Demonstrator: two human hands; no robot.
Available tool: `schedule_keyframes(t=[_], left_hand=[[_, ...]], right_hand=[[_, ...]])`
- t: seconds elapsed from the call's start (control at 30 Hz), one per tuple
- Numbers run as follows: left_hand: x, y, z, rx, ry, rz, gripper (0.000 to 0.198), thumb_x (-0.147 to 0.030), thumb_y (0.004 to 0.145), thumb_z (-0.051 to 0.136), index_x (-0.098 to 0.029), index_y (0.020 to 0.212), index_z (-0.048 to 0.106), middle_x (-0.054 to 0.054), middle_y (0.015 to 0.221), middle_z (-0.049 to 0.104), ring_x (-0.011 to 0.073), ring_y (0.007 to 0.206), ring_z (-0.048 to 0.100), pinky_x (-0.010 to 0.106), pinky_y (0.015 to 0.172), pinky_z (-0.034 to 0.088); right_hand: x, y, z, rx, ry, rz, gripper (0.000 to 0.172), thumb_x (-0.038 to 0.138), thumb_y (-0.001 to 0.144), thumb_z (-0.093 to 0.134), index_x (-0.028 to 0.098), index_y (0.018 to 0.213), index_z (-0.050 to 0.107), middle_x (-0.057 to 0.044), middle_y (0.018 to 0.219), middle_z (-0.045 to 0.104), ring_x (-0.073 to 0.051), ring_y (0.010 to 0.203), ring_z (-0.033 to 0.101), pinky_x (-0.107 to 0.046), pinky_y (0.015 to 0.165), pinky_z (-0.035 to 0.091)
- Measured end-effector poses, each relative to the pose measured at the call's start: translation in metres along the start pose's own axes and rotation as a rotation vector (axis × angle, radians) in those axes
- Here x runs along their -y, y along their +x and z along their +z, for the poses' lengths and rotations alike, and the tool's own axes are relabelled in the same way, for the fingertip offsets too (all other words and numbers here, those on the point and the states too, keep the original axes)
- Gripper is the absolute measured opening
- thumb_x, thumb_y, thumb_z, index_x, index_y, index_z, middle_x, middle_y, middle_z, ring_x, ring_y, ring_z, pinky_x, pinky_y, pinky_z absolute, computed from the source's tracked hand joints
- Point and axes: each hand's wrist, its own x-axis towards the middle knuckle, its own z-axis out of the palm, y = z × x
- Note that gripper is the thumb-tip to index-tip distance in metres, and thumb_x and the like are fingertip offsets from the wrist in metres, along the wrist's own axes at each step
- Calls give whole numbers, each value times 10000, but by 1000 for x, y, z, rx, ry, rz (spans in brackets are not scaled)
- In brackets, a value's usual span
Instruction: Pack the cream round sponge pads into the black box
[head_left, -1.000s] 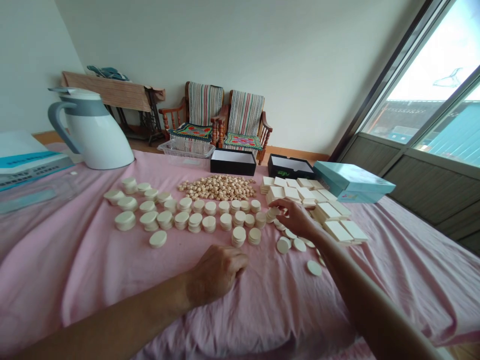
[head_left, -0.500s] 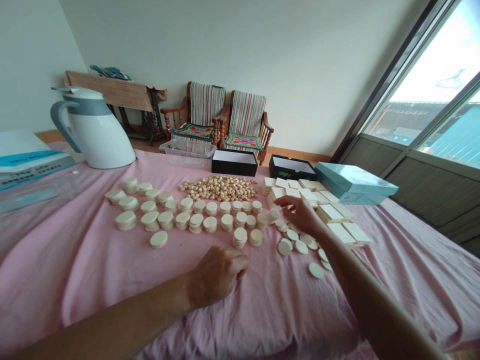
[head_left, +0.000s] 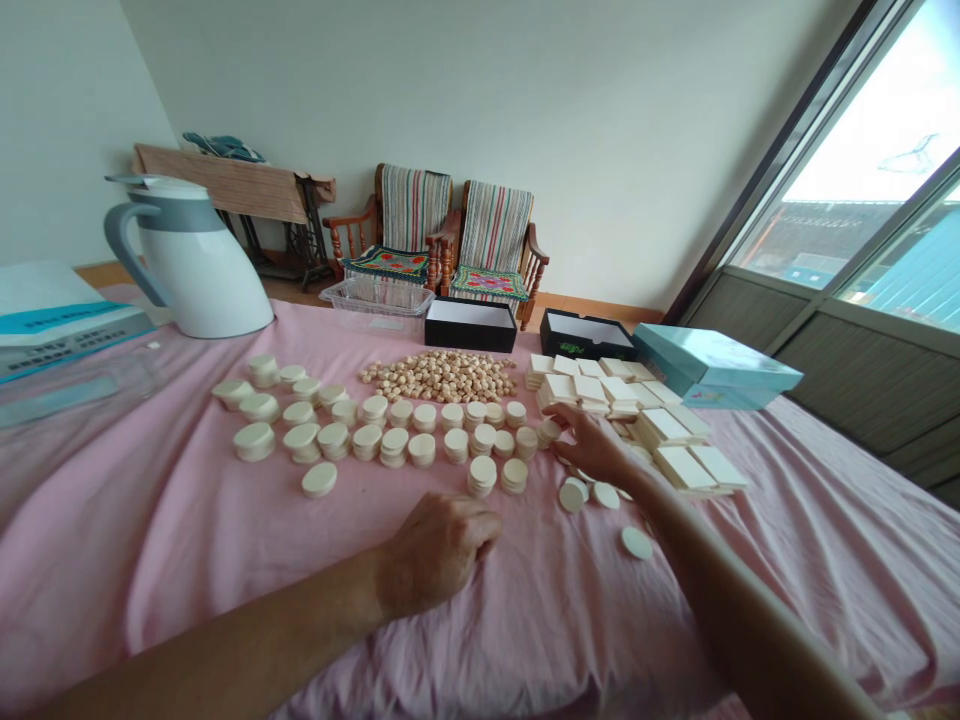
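Right hand: the right hand (head_left: 596,447) was laid low over the loose round discs (head_left: 571,494), fingers stretched out; whether one was pinched could not be told.
Left hand: the left hand (head_left: 435,548) was rested on the pink-covered counter (head_left: 187,540), fingers curled closed, nothing seen inside.
Handling: the discs were judged light, stiff and smooth, best taken by the rim.
Edges: disc stacks (head_left: 480,472) were set just left, rectangular tiles (head_left: 679,464) just right; both were judged easily toppled.
Open room: bare counter was left toward the near side.
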Motion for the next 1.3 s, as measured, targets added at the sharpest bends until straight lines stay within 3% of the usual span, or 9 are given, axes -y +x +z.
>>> schedule_keyframes(t=[0.23,0.4,0.63,0.8,0.93,1.1,1.3], left_hand=[[0,-1,0,16,30,10,180,-19,725,466,-160,614,466,-20,616,552,103,579,478,223,548,294],[0,-1,0,21,38,11,186,-19,735,456,-159,614,468,-13,617,556,106,580,485,221,553,305],[-1,0,0,4,13,-7,176,-35,732,484,-157,606,469,-21,605,551,103,567,472,225,539,283],[0,0,1,5,14,-14,177,-20,718,483,-158,608,472,-17,611,559,105,573,478,222,545,292],[0,0,0,18,22,-5,184,-18,724,473,-158,606,473,-13,609,564,108,566,483,222,541,295],[-1,0,-1,23,23,3,190,-19,734,461,-157,605,470,-12,601,561,109,560,489,221,531,292],[-1,1,-2,19,29,10,192,-14,734,460,-155,604,472,-14,604,558,106,562,485,219,532,292]], right_hand=[[2,1,2,0,18,0,460,109,668,557,174,1124,564,-79,986,667,-204,906,593,-328,801,439],[0,-4,-13,27,27,43,454,129,667,559,170,1120,554,-77,978,662,-186,870,599,-314,776,446],[11,-18,-16,111,-169,131,188,283,720,576,182,869,630,-64,839,663,-187,778,589,-274,666,393],[7,-18,-6,37,-112,139,183,176,685,545,179,851,622,-39,800,665,-164,739,581,-253,644,385],[3,-21,-13,-57,-37,182,198,123,692,499,187,832,623,-26,730,662,-157,687,589,-253,627,403],[19,-31,-20,13,-84,146,85,183,711,539,190,775,595,-31,743,652,-167,704,578,-258,629,394],[35,-35,-8,28,-255,114,138,303,757,574,180,805,615,-67,807,604,-190,758,534,-282,651,352]])
